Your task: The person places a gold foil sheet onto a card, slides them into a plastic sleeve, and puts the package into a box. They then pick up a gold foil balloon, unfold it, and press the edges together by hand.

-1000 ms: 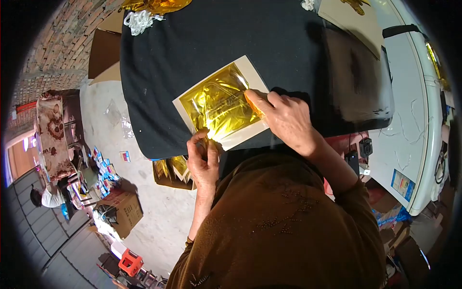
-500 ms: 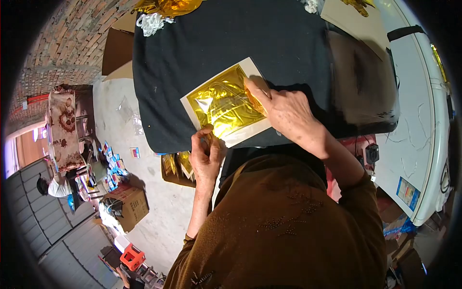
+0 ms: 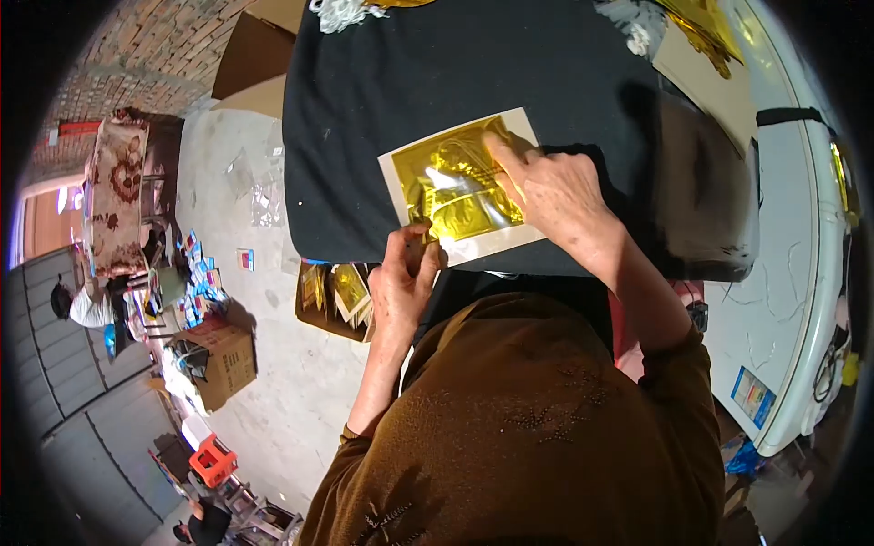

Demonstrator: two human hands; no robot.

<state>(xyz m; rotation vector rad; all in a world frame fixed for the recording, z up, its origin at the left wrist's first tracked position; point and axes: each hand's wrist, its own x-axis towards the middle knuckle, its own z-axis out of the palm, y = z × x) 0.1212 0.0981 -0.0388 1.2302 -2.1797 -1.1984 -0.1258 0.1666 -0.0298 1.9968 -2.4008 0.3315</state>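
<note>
A shiny gold foil sheet (image 3: 455,200), creased and reflective, lies over a pale card (image 3: 525,127) on the black cloth-covered table. At the card's lower left corner, my left hand (image 3: 401,282) pinches the edge of the foil between thumb and fingertips. My right hand (image 3: 569,196) rests over the right side of the sheet, index finger stretched out and touching the foil near its upper right corner. The undersides of its other fingers are hidden.
White string (image 3: 341,13) lies at the table's far left, with a pale board (image 3: 696,77) and more gold foil (image 3: 706,36) at far right. A cardboard box (image 3: 337,326) of foil-covered cards stands below the left edge. Other people are at lower left.
The view has shifted, so the table sits further right. My right index finger has moved toward the foil's upper right, and the sheet lies flatter there. My left hand keeps its pinch.
</note>
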